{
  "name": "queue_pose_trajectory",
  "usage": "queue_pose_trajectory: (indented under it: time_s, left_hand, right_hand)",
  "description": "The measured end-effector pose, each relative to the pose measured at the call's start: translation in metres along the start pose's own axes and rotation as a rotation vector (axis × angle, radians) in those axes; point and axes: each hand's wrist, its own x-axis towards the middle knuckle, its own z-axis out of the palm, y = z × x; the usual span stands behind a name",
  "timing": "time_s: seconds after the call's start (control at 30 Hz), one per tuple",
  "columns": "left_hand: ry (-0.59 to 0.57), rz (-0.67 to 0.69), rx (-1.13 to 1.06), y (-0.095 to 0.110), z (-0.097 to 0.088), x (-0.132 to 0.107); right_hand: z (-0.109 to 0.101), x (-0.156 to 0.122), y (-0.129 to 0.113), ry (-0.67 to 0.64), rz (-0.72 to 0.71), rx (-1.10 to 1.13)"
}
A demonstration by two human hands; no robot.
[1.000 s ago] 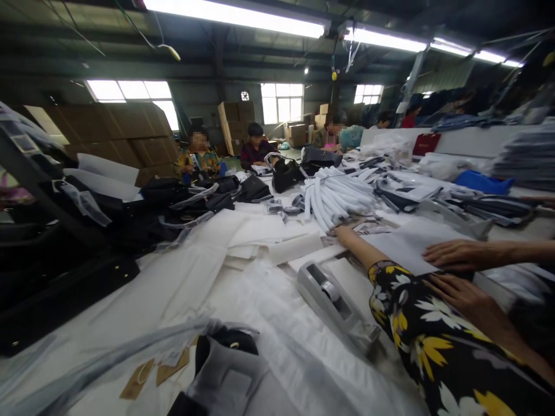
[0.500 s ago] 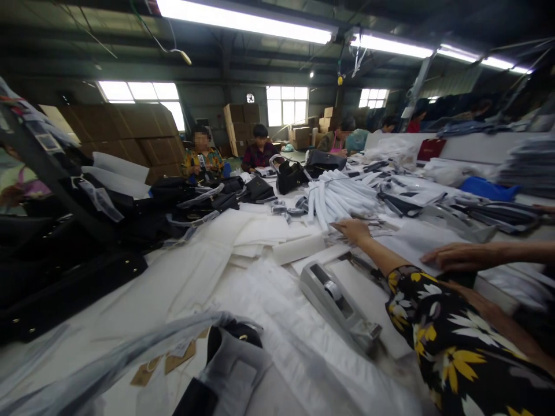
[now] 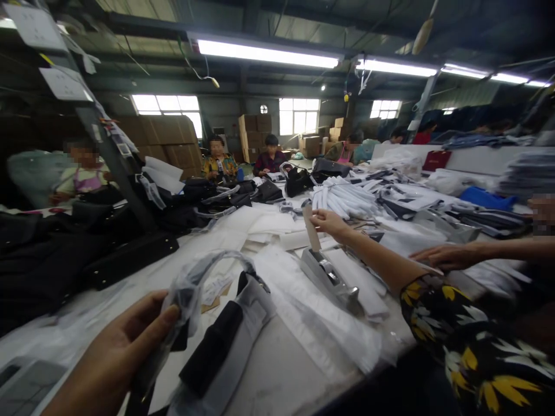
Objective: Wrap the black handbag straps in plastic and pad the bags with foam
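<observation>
At the bottom left, my left hand is closed on the clear plastic wrap around a black bag with a grey paper-covered strap, lifted a little off the white table. My right hand is out of view. To my right, a co-worker in a floral sleeve pinches a brownish strip above a grey tape dispenser. The co-worker's other hand lies flat on white sheets.
Black bags are heaped along the left. White paper sheets and a bundle of white wrapped rolls cover the middle. Several other people sit at the far end, with cardboard boxes behind them.
My left hand has come into view holding the plastic-wrapped bag, which has been raised. The co-worker's hand lifted from the table and now holds a strip above the dispenser. The view swung left.
</observation>
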Motion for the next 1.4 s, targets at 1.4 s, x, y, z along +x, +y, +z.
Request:
queue_pose_trajectory:
  time_s: [1.4]
  left_hand:
    - [-0.091,0.395,0.316,0.026,-0.002,-0.023]
  right_hand:
    - [0.184,-0.216,-0.130,-0.829,0.185,0.972]
